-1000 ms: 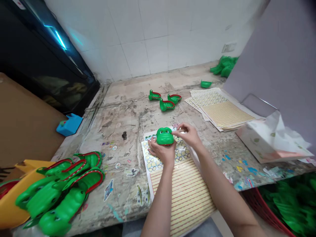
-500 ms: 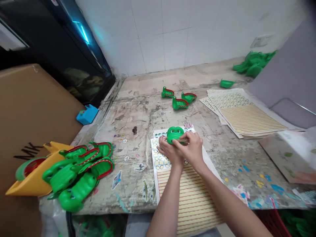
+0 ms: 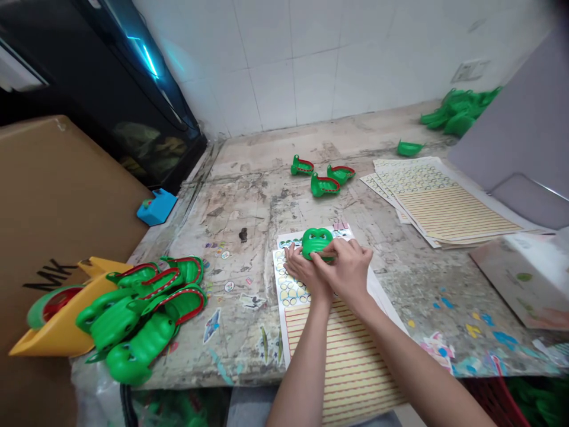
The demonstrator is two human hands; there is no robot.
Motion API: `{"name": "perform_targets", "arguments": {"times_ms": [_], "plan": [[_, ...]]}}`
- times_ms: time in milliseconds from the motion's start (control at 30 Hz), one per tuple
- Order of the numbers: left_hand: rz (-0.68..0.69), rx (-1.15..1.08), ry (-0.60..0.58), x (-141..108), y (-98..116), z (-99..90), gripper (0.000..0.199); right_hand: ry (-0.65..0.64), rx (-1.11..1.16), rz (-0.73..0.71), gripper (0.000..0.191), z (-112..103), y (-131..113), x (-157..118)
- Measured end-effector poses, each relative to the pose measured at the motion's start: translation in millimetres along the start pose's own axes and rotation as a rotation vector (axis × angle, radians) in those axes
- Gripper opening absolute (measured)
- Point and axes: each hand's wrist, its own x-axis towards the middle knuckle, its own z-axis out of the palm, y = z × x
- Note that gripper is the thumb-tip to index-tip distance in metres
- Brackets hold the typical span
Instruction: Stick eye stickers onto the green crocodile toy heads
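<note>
A green crocodile-head piece [image 3: 316, 242] with two eye stickers faces up between my hands. My left hand [image 3: 306, 273] holds it from the left and below, its fingers partly showing at the side. My right hand [image 3: 349, 267] is closed at the piece's right and near edge, thumb and fingers together; whatever lies between those fingertips is too small to make out. Beneath both hands lies a sticker sheet [image 3: 351, 367] with round stickers at its far part and red-striped yellow strips at its near part.
Three green jaws with red rims [image 3: 324, 185] sit beyond the hands. More sticker sheets [image 3: 448, 207] lie at right, near a green pile [image 3: 462, 112]. Several green crocodile pieces [image 3: 142, 344] and a yellow scoop-like part [image 3: 57, 323] are at left, by a cardboard box [image 3: 57, 196].
My right hand has turned slightly, its knuckles shifting right, while its fingertips stay at the green piece. My left hand remains around the piece. The view has shifted slightly.
</note>
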Motion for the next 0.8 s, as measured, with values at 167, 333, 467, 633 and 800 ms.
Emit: {"name": "perform_targets", "arguments": {"times_ms": [167,333,467,633,800], "plan": [[0.021,-0.039,0.018,1.6,-3.6,2.6,0.018,0.111,-0.165,-0.135,0.018,3.9,-1.2,-7.2],[0.042,-0.057,0.036,-0.7,2.7,-0.4,0.031,0.171,-0.132,0.026,0.046,10.5,12.7,-3.1],[0.080,-0.031,0.034,-1.3,5.2,-3.5,0.059,0.007,0.106,0.176,0.052,6.9,52.8,20.2],[0.063,-0.014,0.014,0.9,4.8,-3.5,0.075,-0.359,0.630,0.211,0.036,-5.6,115.8,44.5],[0.057,-0.013,-0.004,1.2,7.3,-4.5,0.073,-0.556,0.710,0.200,0.027,2.3,136.6,43.3]]}}
